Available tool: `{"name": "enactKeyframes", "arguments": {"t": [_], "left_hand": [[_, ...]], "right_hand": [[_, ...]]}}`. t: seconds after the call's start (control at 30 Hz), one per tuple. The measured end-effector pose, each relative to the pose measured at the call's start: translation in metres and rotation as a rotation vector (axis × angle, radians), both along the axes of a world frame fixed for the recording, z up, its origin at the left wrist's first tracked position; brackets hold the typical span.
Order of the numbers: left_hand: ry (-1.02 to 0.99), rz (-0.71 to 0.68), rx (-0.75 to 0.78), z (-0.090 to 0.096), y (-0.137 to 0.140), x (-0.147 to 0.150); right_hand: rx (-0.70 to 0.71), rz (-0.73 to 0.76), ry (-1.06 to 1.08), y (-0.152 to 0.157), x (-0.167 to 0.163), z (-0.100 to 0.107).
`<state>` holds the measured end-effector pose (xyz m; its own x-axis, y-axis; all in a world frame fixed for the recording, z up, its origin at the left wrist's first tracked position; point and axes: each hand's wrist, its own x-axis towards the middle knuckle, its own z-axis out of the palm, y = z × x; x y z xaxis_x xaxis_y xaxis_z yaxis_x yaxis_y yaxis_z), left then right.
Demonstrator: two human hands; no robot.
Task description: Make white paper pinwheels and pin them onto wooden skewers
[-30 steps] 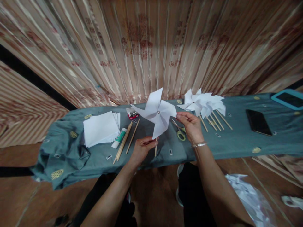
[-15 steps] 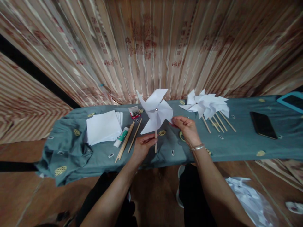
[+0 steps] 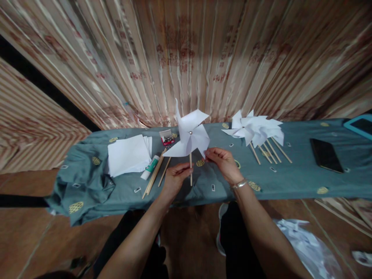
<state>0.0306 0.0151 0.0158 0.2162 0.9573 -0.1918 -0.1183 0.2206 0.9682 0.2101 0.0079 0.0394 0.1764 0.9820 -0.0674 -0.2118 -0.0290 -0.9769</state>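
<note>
A white paper pinwheel (image 3: 188, 141) with a shiny pin at its centre stands upright on a wooden stick (image 3: 191, 179). My left hand (image 3: 175, 177) is closed round that stick, just below the paper blades. My right hand (image 3: 222, 161) pinches the tip of the lower right blade, its fingers pressed together. Left of the hands lie loose wooden sticks (image 3: 155, 174), a green and white glue stick (image 3: 150, 167) and a small open red box of pins (image 3: 166, 138). Several other pinwheels (image 3: 255, 130) lie overlapped to the right.
A stack of white paper (image 3: 129, 155) lies at the left on the green patterned cloth (image 3: 290, 182). Toward the right end are a black phone (image 3: 326, 155) and a blue-framed device (image 3: 360, 126). A clear bag of white paper (image 3: 309, 246) rests on the floor. A pleated curtain (image 3: 180, 58) hangs behind.
The pinwheel's blades have turned clockwise a little on the stick. My right hand has moved slightly down and left with the blade tip. My left hand keeps its hold.
</note>
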Motion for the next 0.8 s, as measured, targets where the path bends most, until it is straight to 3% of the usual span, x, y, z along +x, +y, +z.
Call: {"name": "enactKeyframes", "arguments": {"t": [0.8], "left_hand": [[-0.038,-0.059,0.029,0.000,-0.001,0.000]], "right_hand": [[-0.059,0.282,0.047,-0.009,-0.016,0.003]]}}
